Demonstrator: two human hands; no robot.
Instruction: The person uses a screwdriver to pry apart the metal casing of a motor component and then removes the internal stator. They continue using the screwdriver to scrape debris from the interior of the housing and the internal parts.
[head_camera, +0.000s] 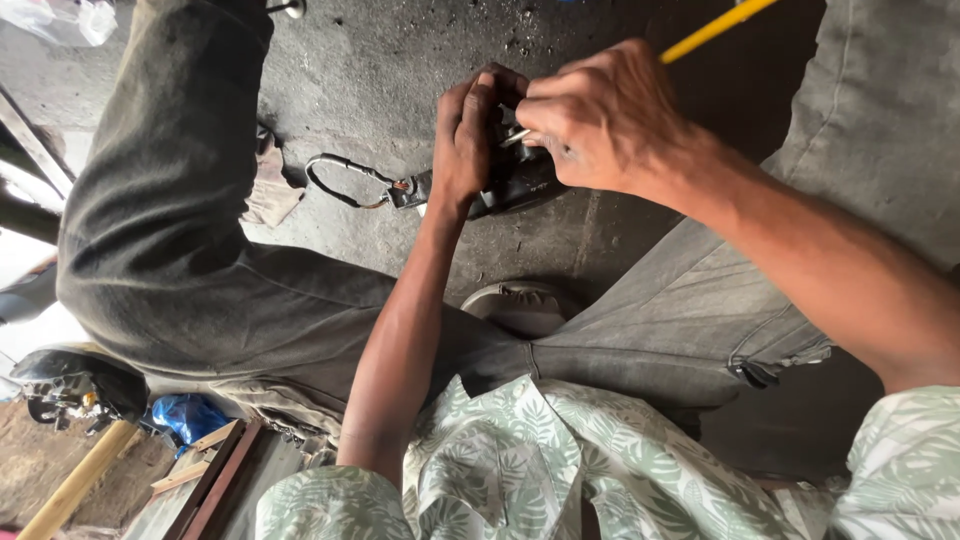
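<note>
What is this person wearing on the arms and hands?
Both hands, left hand and right hand, are bare: no gloves, rings or watch show. The forearms are bare too. Short sleeves of a pale shirt printed with green leaves end near the elbows. Grey trousers cover the legs.

The person sits low over a stained concrete floor (380, 60), both hands meeting on a small dark device (520, 180). The left hand (468, 140) grips it from the side, the right hand (600, 120) pinches at its top. A looped cable (335, 180) trails from it.
</note>
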